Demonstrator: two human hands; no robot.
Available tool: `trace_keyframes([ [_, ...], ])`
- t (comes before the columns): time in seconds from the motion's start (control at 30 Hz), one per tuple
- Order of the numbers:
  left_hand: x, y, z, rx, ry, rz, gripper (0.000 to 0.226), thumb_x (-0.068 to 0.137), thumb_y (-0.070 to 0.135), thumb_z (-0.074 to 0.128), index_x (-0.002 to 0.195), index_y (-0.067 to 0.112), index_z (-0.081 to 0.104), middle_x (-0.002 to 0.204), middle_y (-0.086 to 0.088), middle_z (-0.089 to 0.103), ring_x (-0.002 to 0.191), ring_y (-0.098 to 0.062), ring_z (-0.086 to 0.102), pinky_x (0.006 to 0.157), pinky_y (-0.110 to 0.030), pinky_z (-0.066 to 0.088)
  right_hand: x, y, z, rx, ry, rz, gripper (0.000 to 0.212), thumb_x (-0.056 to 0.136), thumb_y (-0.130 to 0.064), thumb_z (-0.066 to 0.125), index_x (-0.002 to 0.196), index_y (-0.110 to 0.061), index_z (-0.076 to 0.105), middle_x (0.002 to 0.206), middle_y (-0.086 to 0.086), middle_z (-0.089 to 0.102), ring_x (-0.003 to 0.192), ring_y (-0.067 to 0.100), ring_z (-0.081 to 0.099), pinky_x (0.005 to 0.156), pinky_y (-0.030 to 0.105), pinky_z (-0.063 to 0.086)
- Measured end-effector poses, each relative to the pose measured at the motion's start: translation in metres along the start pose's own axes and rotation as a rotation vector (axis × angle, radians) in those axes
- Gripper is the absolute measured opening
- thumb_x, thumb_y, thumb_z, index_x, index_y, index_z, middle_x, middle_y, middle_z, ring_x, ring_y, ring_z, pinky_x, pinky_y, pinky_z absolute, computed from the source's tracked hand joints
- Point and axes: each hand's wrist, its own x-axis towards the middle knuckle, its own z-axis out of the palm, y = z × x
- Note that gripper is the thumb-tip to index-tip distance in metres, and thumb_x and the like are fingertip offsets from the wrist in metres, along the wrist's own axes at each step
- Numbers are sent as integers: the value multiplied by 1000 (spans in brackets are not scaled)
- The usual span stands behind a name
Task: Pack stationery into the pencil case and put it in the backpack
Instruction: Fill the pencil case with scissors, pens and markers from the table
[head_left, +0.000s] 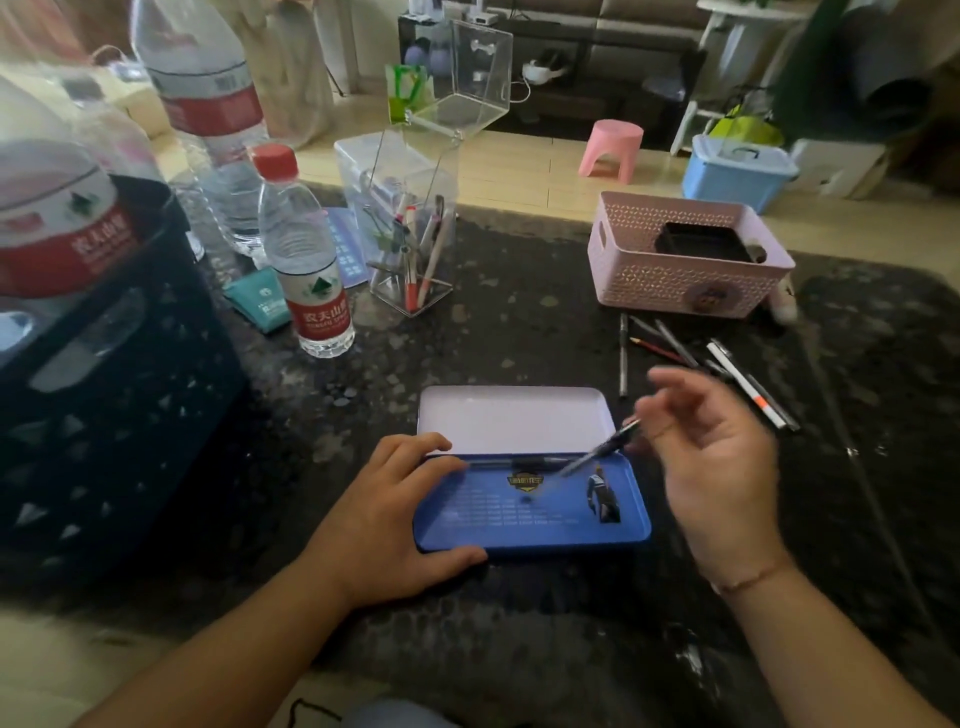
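Observation:
An open blue pencil case (530, 530) lies on the dark table, its pale lid (511, 418) folded back. One dark pen lies along the tray's far edge. My left hand (395, 512) holds the case by its left end, fingers curled over the rim. My right hand (711, 467) hovers over the right end and pinches a dark pen (597, 449) that slants down into the tray; the hand is motion-blurred. Several loose pens and pencils (727, 369) lie to the right, behind my right hand.
A pink perforated basket (685, 280) stands at the back right. A clear acrylic holder (410, 228) with pens stands behind the case, beside water bottles (306, 260). A black crate (104, 395) fills the left side. The floor beyond holds a pink stool and blue box.

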Motion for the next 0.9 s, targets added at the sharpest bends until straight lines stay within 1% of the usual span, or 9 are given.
trace_keyframes([
  [0.07,1,1,0,-11,-7,-10,78,72,77,67,131,29,51,138,11,43,127,-12,40,105,-35,43,7,-17,1,91,112,-120,24,82,-27,68,106,-26,63,84,-1,64,75,17,69,69,27,57],
  [0.13,1,2,-1,-36,-7,-24,85,70,77,68,137,32,42,139,15,42,128,-7,39,106,-33,43,8,-27,14,-32,45,-311,24,85,-26,70,106,-21,63,84,-2,62,74,14,66,69,24,55],
  [0.23,1,2,-2,-117,4,-55,99,65,74,75,145,39,28,138,25,37,127,-2,40,103,-24,42,-4,-19,48,-339,-261,-512,19,82,-14,74,98,-9,66,91,1,60,82,7,57,76,21,48],
  [0.33,-2,1,-2,-194,26,-62,108,62,70,79,148,43,18,139,37,29,126,-2,44,101,-14,40,-20,6,76,-587,-664,-402,26,85,-4,65,111,-4,65,104,13,61,100,24,54,91,33,45],
  [0.4,-1,0,-3,-210,30,-60,108,63,71,79,148,44,18,139,38,28,126,-2,44,102,-14,39,-30,17,81,-559,-824,-285,40,84,-2,63,123,-8,59,115,11,59,109,22,48,99,20,35],
  [0.5,0,-1,-3,-189,27,-36,103,64,73,76,147,43,22,139,35,30,127,-4,43,104,-25,43,-32,21,67,-456,-723,-250,43,79,-7,71,120,-14,62,116,2,60,109,6,46,98,6,27],
  [0.63,0,0,-2,-137,8,-36,94,67,76,71,144,38,31,140,22,36,132,-7,40,107,-39,44,-20,29,18,-648,-421,-325,21,76,-20,77,96,-21,72,95,-5,65,92,8,53,85,19,43],
  [0.8,2,1,-3,-84,0,-8,83,69,73,73,134,29,45,137,14,44,128,-9,43,105,-39,45,-13,32,4,-849,-579,-309,7,81,-30,72,86,-27,72,88,-10,68,84,13,57,73,33,47],
  [0.9,2,1,-3,-73,2,-10,82,69,74,72,133,29,46,136,14,44,127,-9,43,105,-37,45,-14,32,12,-851,-688,-371,17,83,-42,64,92,-30,71,91,-12,67,84,12,58,72,32,46],
])
